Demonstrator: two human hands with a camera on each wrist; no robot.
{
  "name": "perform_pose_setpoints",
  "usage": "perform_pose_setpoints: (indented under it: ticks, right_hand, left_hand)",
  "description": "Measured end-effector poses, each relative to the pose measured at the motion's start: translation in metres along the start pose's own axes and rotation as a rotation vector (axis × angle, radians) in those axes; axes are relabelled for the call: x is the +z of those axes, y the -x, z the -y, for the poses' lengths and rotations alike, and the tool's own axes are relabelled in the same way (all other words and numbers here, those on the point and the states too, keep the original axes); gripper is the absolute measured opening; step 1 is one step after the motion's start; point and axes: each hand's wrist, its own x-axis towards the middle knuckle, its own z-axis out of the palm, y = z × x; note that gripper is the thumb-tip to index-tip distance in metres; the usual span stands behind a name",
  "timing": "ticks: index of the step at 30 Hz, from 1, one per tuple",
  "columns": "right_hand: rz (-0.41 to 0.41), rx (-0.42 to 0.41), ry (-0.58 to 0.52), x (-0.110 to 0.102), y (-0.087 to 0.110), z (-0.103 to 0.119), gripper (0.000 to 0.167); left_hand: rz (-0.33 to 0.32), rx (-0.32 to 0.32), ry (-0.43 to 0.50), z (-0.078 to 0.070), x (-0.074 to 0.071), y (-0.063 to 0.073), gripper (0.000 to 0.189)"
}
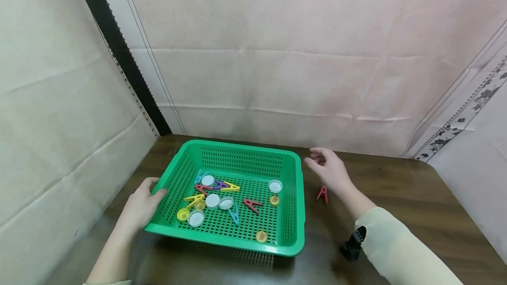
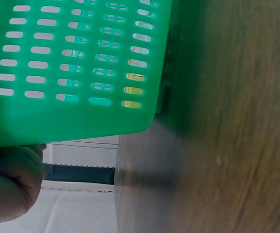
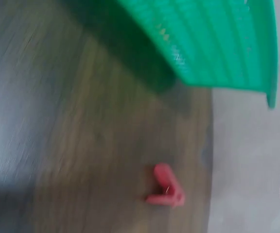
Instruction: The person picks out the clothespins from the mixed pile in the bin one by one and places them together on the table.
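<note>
Dark wood tabletop (image 1: 400, 188): right of the green basket (image 1: 222, 240), a red clothespin (image 1: 323, 190) points far, just nearside of the empty right hand (image 1: 329, 170), thumb and fingers apart; the left hand (image 1: 141, 205) grips the basket.

No lettering can be read — the marks on the tan discs (image 1: 261, 236) are too small.

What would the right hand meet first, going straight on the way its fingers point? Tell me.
Probably the green basket, near its far right corner as the head view shows it; the right hand's height is unclear, so it might pass above.
</note>
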Motion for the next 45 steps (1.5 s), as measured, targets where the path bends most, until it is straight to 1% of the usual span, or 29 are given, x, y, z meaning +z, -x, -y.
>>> perform_pose_setpoints:
  ticks: [4,8,15,21,26,33,40,45]
  right_hand:
    - [0.019,-0.017,-0.031,0.007,-0.001,0.015,0.046]
    - [0.063,-0.019,-0.049,0.012,-0.004,0.027,0.045]
    - [0.139,-0.046,0.001,0.019,-0.014,0.049,0.046]
    - [0.192,-0.080,0.011,0.025,-0.022,0.067,0.049]
    - [0.210,-0.069,0.006,0.029,-0.024,0.073,0.049]
    - [0.234,-0.060,-0.002,0.032,-0.028,0.081,0.050]
    - [0.272,-0.089,-0.015,0.038,-0.031,0.091,0.049]
    - [0.279,-0.100,-0.011,0.049,-0.032,0.097,0.048]
  left_hand:
    - [-0.007,0.008,0.005,0.002,0.000,0.000,0.057]
    - [-0.013,0.015,-0.004,0.002,-0.001,-0.002,0.057]
    - [0.000,-0.002,-0.008,0.004,-0.002,-0.001,0.058]
    - [-0.008,0.010,-0.008,0.003,-0.002,-0.001,0.057]
    - [-0.011,0.017,-0.005,0.002,-0.001,-0.001,0.056]
    - [-0.006,0.007,0.002,0.003,0.001,-0.001,0.057]
    - [-0.003,-0.001,0.004,0.004,0.001,-0.001,0.057]
    - [-0.004,0.001,0.006,0.004,0.002,-0.001,0.057]
